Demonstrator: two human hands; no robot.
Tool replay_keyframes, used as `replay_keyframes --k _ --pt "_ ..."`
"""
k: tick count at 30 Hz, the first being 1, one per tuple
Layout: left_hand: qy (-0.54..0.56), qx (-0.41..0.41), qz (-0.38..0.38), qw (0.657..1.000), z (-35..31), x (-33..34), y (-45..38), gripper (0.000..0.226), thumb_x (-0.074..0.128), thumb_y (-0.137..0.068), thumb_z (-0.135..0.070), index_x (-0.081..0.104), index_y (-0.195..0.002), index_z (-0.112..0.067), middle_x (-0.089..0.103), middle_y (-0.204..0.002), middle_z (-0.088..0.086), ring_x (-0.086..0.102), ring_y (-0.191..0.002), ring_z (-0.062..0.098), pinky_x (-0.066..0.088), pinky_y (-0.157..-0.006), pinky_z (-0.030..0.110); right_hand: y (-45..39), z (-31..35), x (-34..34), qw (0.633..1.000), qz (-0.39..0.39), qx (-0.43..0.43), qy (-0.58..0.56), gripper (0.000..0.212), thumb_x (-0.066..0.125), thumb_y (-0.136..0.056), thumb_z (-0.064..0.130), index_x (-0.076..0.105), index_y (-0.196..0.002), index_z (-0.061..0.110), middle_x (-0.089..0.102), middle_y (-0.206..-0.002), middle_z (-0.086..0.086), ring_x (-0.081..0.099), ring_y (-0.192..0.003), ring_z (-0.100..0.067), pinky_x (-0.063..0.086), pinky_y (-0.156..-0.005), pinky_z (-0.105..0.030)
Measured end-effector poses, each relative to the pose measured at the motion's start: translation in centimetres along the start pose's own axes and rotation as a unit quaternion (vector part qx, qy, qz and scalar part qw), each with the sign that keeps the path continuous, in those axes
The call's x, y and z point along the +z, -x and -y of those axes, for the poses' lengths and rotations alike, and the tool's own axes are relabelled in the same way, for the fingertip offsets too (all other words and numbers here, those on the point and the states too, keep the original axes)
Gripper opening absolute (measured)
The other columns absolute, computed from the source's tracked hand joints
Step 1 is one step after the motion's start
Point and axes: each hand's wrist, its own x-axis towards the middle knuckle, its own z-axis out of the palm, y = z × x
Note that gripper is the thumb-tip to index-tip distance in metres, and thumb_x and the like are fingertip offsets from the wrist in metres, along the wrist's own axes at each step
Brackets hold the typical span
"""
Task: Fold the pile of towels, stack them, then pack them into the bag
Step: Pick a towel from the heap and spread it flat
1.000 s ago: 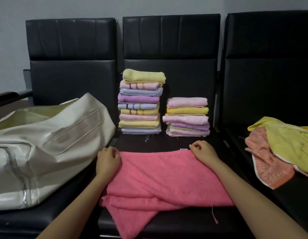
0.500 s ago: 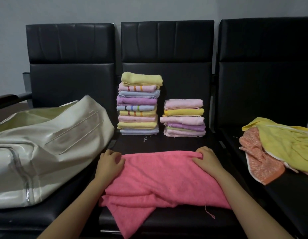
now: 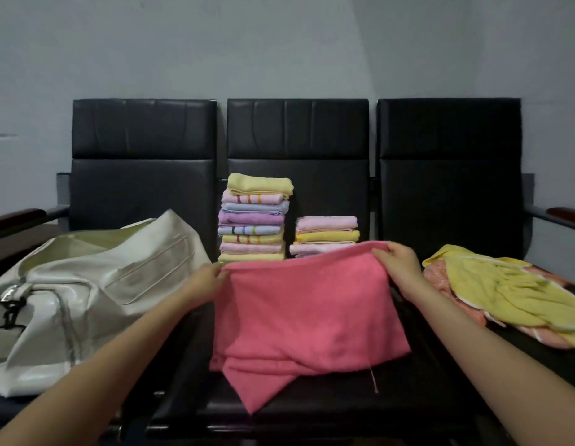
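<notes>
A pink towel [image 3: 305, 310] lies on the middle black seat, its far edge lifted off the cushion. My left hand [image 3: 207, 278] pinches the far left corner and my right hand [image 3: 397, 260] pinches the far right corner. Behind the towel stand two stacks of folded towels: a tall stack [image 3: 255, 217] topped by a yellow one, and a shorter stack [image 3: 326, 233] whose lower part the raised pink edge hides. A cream-white bag [image 3: 86, 284] lies open on the left seat.
Unfolded yellow and orange towels [image 3: 492, 284] lie in a heap on the right seat. The three black chairs [image 3: 447, 188] stand in a row against a grey wall, with armrests at both ends.
Both hands have gripped the pink towel's far corners and raised that edge up off the seat. The camera has tilted upward, showing more wall.
</notes>
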Motion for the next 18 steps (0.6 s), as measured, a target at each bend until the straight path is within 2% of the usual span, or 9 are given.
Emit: replay_keyframes --k 1,3,5,7,9,11,14,16,18 --pt "0.112 -0.006 -0.008 0.994 -0.7 -1.0 0.1 0.030 0.043 -0.102 -0.025 0.063 -0.107 -0.003 0.064 -0.108 0.019 0.060 -0.097 0.028 0.045 -0.084 0.035 -0.2 1.5 -0.6 0.999 -0.021 -0.005 -0.023 0.021 0.058 -0.091 0.006 0.070 -0.107 0.013 0.068 -0.095 -0.001 0.060 -0.081 -0.006 0.045 -0.067 -0.011" --pt "0.313 -0.018 -0.014 0.949 -2.5 -2.9 0.9 0.024 0.043 -0.103 -0.027 0.059 -0.103 -0.009 0.058 -0.095 0.016 0.054 -0.081 0.022 0.047 -0.075 0.034 -0.3 4.3 -1.7 0.998 -0.039 -0.013 -0.048 0.020 0.057 -0.092 0.009 0.069 -0.108 0.013 0.067 -0.094 0.001 0.060 -0.086 -0.010 0.046 -0.072 -0.019" --pt "0.432 -0.017 -0.023 0.901 -4.2 -4.4 1.6 0.022 0.045 -0.102 -0.027 0.059 -0.099 -0.011 0.053 -0.085 0.011 0.050 -0.071 0.018 0.042 -0.066 0.032 0.0 6.9 -2.6 0.997 -0.046 -0.022 -0.064 0.016 0.055 -0.094 0.010 0.066 -0.105 0.015 0.064 -0.089 0.005 0.058 -0.083 -0.008 0.045 -0.071 -0.020" --pt "0.502 -0.010 -0.048 0.863 -5.7 -6.0 1.7 0.021 0.048 -0.100 -0.028 0.064 -0.101 -0.014 0.060 -0.090 0.008 0.053 -0.074 0.015 0.041 -0.065 0.029 0.2 9.3 -3.3 0.993 -0.057 -0.037 -0.093 0.016 0.055 -0.094 0.010 0.066 -0.102 0.017 0.064 -0.087 0.005 0.058 -0.082 -0.009 0.045 -0.068 -0.019" --pt "0.556 -0.027 -0.078 0.827 -6.8 -7.4 1.3 0.026 0.053 -0.097 -0.031 0.067 -0.111 -0.014 0.068 -0.107 0.006 0.062 -0.092 0.016 0.049 -0.076 0.030 0.7 11.7 -4.1 0.991 -0.062 -0.048 -0.110 0.016 0.054 -0.095 0.011 0.067 -0.101 0.018 0.064 -0.087 0.005 0.058 -0.080 -0.008 0.045 -0.066 -0.019" --pt "0.584 -0.045 -0.111 0.803 -8.2 -8.7 1.3 0.031 0.057 -0.094 -0.032 0.067 -0.116 -0.012 0.068 -0.112 0.007 0.063 -0.100 0.017 0.049 -0.085 0.030 1.0 13.8 -4.7 0.989 -0.066 -0.058 -0.119 0.016 0.053 -0.095 0.011 0.066 -0.097 0.020 0.064 -0.086 0.006 0.058 -0.077 -0.006 0.045 -0.064 -0.019" --pt "0.578 -0.021 -0.144 0.803 -10.9 -10.8 1.8 0.017 0.054 -0.094 -0.023 0.069 -0.091 -0.017 0.064 -0.083 -0.001 0.056 -0.074 0.012 0.044 -0.068 0.027 1.0 16.4 -5.4 0.983 -0.078 -0.059 -0.159 0.016 0.054 -0.094 0.009 0.067 -0.092 0.018 0.063 -0.083 0.003 0.057 -0.076 -0.010 0.046 -0.066 -0.022" --pt "0.591 -0.016 -0.152 0.792 -12.2 -12.1 1.6 0.020 0.053 -0.092 -0.016 0.067 -0.079 -0.019 0.060 -0.075 -0.002 0.053 -0.068 0.012 0.043 -0.063 0.026 0.9 17.7 -6.0 0.979 -0.079 -0.037 -0.186 0.014 0.054 -0.093 0.008 0.067 -0.093 0.013 0.061 -0.080 0.001 0.056 -0.071 -0.010 0.045 -0.064 -0.023" --pt "0.607 -0.023 -0.141 0.782 -12.9 -13.3 1.3 0.020 0.053 -0.094 -0.015 0.065 -0.078 -0.019 0.060 -0.074 -0.002 0.054 -0.066 0.011 0.045 -0.060 0.023 0.6 18.5 -6.4 0.975 -0.070 -0.004 -0.210 0.012 0.056 -0.091 0.007 0.067 -0.088 0.009 0.057 -0.073 -0.001 0.053 -0.064 -0.010 0.042 -0.057 -0.023"
